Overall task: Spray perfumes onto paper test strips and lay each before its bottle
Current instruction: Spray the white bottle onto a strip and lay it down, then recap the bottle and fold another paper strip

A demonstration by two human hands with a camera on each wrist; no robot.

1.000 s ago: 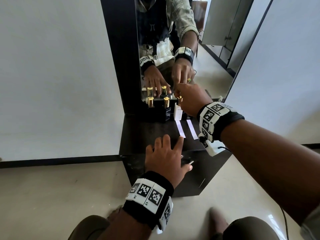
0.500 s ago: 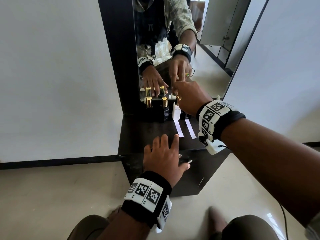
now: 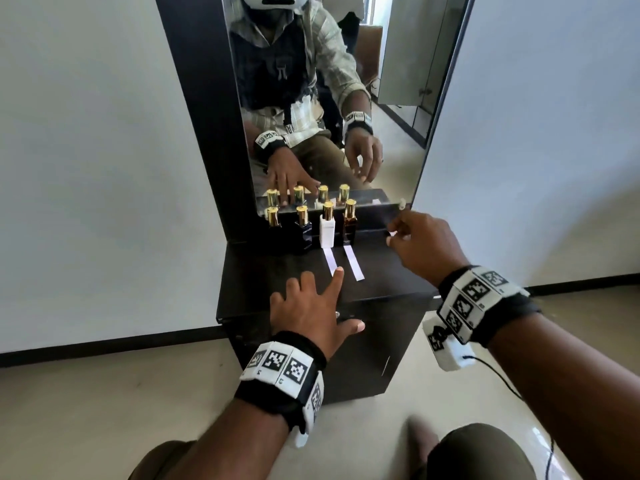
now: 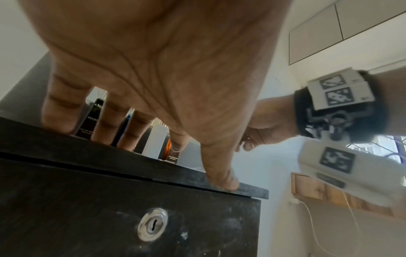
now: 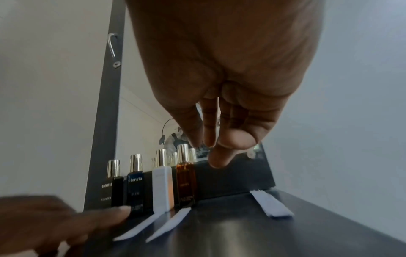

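While four small gold-capped perfume bottles are lined up against the mirror, only two white paper test strips (image 3: 344,263) are laid out so far, one before the white bottle (image 3: 327,230) and one before the amber bottle (image 3: 349,221), so it looks like roughly half the job is done. The black bottle (image 3: 273,223) and the dark blue bottle (image 3: 303,230) are left with nothing in front yet. The left hand (image 3: 311,311) is spread flat on the black cabinet top (image 3: 263,289), probably just for steadying, nothing gripped. The right hand (image 3: 420,245) is held loosely curled, empty, above the spare strips (image 5: 271,206) off to the right, presumably so a fresh one can be picked up.
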